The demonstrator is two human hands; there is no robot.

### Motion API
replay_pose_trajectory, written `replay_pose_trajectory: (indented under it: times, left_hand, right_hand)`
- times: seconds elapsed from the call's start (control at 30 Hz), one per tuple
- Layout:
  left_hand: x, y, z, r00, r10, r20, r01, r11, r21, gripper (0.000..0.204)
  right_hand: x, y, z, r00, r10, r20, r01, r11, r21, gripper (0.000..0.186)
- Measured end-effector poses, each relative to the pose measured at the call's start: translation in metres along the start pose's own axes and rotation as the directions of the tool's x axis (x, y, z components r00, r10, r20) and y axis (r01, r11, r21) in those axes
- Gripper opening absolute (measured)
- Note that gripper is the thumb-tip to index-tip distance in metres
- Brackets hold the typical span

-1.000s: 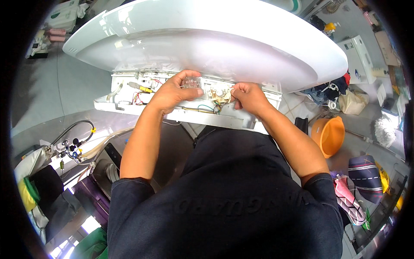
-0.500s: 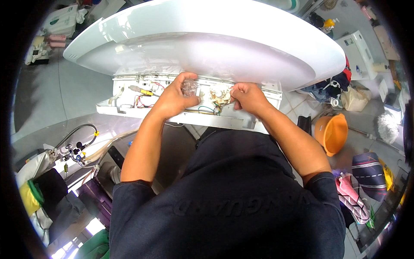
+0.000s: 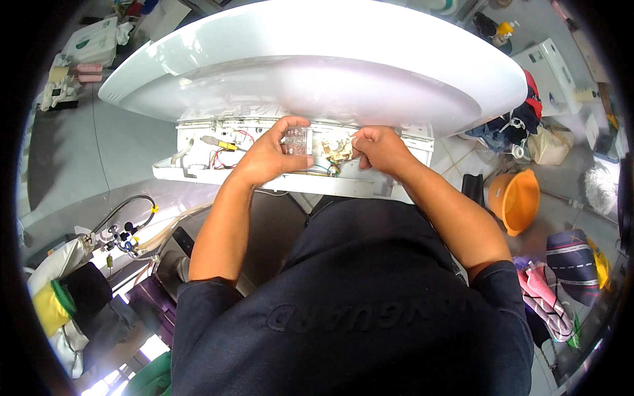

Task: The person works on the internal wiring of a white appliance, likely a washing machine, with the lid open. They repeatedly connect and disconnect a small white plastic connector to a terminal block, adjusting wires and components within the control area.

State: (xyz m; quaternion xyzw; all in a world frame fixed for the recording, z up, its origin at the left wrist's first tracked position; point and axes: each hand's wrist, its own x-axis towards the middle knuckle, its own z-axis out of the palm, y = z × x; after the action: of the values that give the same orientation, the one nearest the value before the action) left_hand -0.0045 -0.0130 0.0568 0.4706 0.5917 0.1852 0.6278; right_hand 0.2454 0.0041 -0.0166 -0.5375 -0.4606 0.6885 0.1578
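Note:
Between the thumb and fingers of my left hand (image 3: 269,153) is a clear plastic piece (image 3: 296,141), boxy, with a pale edge on its right side. My right hand (image 3: 380,152) is closed in a pinch at the right end of a beige mechanism (image 3: 337,146) with coloured wires below it; what the fingertips grip is hidden. Both hands are over the opened white housing (image 3: 264,179) of an appliance. Left of my left hand, a screwdriver with a yellow part (image 3: 219,142) lies in the housing beside red wires.
A large glossy white curved cover (image 3: 317,39) rises behind the housing. On the right are an orange basin (image 3: 520,202), piled clothes (image 3: 505,132) and a white box (image 3: 547,76). At left, a black hose with valves (image 3: 125,236) sits near bags.
My left hand has turned the clear plastic piece, so more of its face and its pale right edge show. My right hand stays at the mechanism. The whole view has shifted slightly.

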Motion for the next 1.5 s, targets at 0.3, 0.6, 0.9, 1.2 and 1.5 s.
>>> replay_pose_trajectory:
  times: [0.3,0.6,0.9,1.2,1.5]
  left_hand:
    - [-0.005,0.014,0.021,0.999,0.01,-0.053,0.006,0.957,0.289,0.067]
    - [-0.001,0.006,0.05,0.907,0.411,-0.086,-0.276,0.738,0.615,0.062]
    - [0.005,0.006,0.056,0.902,0.421,-0.092,-0.253,0.691,0.678,0.06]
    - [0.007,0.005,0.051,0.907,0.414,-0.075,-0.249,0.672,0.697,0.062]
    - [0.008,0.007,0.049,0.912,0.402,-0.078,-0.255,0.706,0.661,0.063]
  right_hand:
    - [-0.002,-0.003,0.0,1.0,0.016,0.014,-0.016,1.0,0.017,0.018]
    - [-0.001,-0.001,0.0,1.0,-0.005,0.014,0.005,1.0,0.003,0.018]
    - [0.001,0.001,0.001,1.0,-0.014,0.001,0.014,1.0,0.004,0.018]
    - [0.001,0.001,0.001,1.0,-0.022,-0.004,0.022,1.0,-0.008,0.018]
    - [-0.001,-0.001,0.001,1.0,-0.001,-0.006,0.001,1.0,-0.016,0.018]
